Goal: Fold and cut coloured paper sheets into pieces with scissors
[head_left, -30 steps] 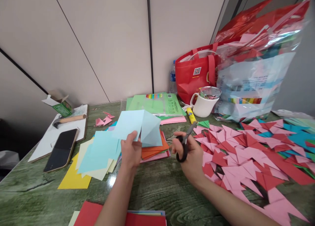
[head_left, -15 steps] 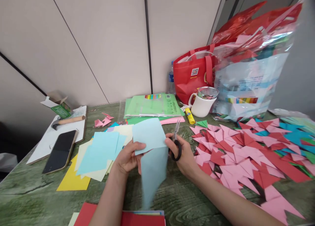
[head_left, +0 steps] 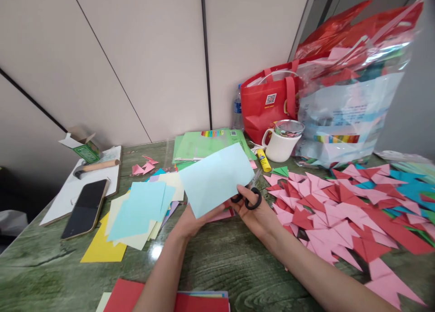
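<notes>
A light blue sheet of paper (head_left: 217,180) is held up, tilted, above the middle of the table. My left hand (head_left: 195,219) grips it from below, its fingers mostly hidden behind the sheet. My right hand (head_left: 249,208) has its thumb on the paper's lower right edge and also holds black-handled scissors (head_left: 253,199), whose blades point away and are partly covered. To the left lies a loose stack of light blue (head_left: 136,210), cream and yellow sheets. A stack topped with red paper (head_left: 204,303) is at the near edge, partly behind my left forearm.
Many folded pink and red paper pieces (head_left: 326,221) cover the right side. Behind are green paper packs (head_left: 204,144), a glue stick (head_left: 263,160), a white mug (head_left: 282,146), a red bag (head_left: 265,103) and a clear bag (head_left: 346,108). A phone (head_left: 84,208) and hammer (head_left: 97,166) lie left.
The light blue paper has been raised and turned, and now shows as one tilted rectangle; the part hanging below my hands is gone from there. The scissors have tipped lower in my right hand.
</notes>
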`<state>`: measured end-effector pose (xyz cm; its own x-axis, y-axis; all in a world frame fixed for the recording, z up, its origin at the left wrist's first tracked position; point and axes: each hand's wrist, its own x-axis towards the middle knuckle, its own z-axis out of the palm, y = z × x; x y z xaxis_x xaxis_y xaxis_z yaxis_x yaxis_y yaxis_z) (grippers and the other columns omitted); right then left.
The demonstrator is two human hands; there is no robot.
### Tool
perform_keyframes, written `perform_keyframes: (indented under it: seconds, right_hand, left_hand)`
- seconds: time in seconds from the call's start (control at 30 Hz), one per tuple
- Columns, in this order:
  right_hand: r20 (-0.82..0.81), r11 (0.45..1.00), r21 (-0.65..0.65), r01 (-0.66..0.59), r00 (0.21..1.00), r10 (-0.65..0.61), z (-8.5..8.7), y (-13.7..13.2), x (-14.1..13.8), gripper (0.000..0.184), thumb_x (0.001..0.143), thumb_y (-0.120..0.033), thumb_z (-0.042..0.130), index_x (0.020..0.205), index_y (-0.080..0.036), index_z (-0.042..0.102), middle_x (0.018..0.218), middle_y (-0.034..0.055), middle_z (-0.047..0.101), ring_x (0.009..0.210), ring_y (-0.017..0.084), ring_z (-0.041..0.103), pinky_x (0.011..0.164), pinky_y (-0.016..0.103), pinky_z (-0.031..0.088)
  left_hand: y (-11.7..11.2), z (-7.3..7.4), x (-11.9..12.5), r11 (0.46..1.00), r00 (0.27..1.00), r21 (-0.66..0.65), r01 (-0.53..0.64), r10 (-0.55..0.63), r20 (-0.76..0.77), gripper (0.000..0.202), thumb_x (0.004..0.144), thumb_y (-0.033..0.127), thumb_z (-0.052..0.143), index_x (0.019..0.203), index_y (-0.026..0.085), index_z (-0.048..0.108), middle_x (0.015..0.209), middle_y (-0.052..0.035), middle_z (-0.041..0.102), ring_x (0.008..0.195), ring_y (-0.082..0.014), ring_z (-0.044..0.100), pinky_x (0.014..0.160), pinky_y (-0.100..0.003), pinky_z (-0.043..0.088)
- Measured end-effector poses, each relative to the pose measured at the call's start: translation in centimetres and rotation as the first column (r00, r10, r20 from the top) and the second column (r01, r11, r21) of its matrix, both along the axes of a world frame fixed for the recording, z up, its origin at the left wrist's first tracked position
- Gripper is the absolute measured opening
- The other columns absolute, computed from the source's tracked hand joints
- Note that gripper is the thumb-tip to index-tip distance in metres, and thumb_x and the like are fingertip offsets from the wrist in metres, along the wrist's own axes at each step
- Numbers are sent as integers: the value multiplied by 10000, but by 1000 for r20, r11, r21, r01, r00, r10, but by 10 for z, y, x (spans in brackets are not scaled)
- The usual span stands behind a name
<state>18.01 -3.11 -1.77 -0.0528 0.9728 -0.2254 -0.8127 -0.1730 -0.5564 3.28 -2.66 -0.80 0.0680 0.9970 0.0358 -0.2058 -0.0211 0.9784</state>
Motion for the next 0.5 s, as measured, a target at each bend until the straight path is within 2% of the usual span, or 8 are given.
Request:
perform_keyframes:
  seconds: [0.07,0.1,0.13,0.2,0.27,0.37,0.43,0.5]
  right_hand:
    - [-32,999,-17,28,999,-29,-1,1,1,159,607,-158,705,725,-197,606,686,-57,651,602,102,575,647,275,511]
    - [-36,999,-13,39,999,-39,0,1,0,172,605,-157,707,739,-197,607,693,-56,650,605,102,575,647,277,512]
    - [-29,999,1,49,998,-49,1,0,0,182,606,-161,709,751,-196,605,715,-51,651,618,105,577,642,277,510]
    - [26,996,53,71,997,-73,3,-2,-3,189,616,-176,708,764,-196,592,770,-35,653,646,114,583,627,269,499]
    - [130,989,117,96,985,-111,5,-6,-6,191,632,-198,705,774,-197,578,772,-28,649,637,114,584,625,264,485]
    - [312,976,191,107,936,-164,6,-12,-10,190,656,-243,694,783,-189,563,697,-26,634,610,119,587,653,277,477]
    - [416,968,235,85,892,-179,6,-15,-11,195,664,-272,686,773,-185,550,683,-15,629,642,138,601,672,285,473]
    - [502,963,267,-25,857,-117,7,-17,-12,219,662,-298,685,782,-189,538,663,-12,620,651,150,602,667,284,465]
  left_hand:
    - [-3,4,7,971,969,-2,238,-238,-65,513,472,192,737,969,233,614,841,-82,674,877,-235,603,815,-409,445]
    - [-4,6,10,948,946,-6,317,-317,-64,485,519,196,715,989,244,605,874,-82,669,922,-238,589,832,-419,434]
    - [-5,8,12,942,941,5,336,-335,-57,439,560,214,692,990,240,605,871,-86,669,939,-241,583,836,-426,430]
    - [-6,8,16,961,960,7,275,-274,-50,375,629,247,648,1000,218,600,869,-95,669,949,-235,578,865,-425,411]
    - [-5,4,17,992,992,-8,126,-126,-33,341,658,273,630,986,186,605,867,-98,670,941,-219,580,905,-403,383]
    - [-2,0,18,998,995,-53,-42,47,91,330,664,290,631,967,162,609,937,-93,658,968,-202,568,937,-374,359]
    - [0,3,19,995,970,-81,-51,69,233,332,661,292,636,967,166,603,989,-87,645,974,-205,567,917,-381,383]
    - [2,8,19,994,937,-105,-39,73,343,316,649,290,648,931,152,608,977,-91,649,945,-213,584,886,-390,412]
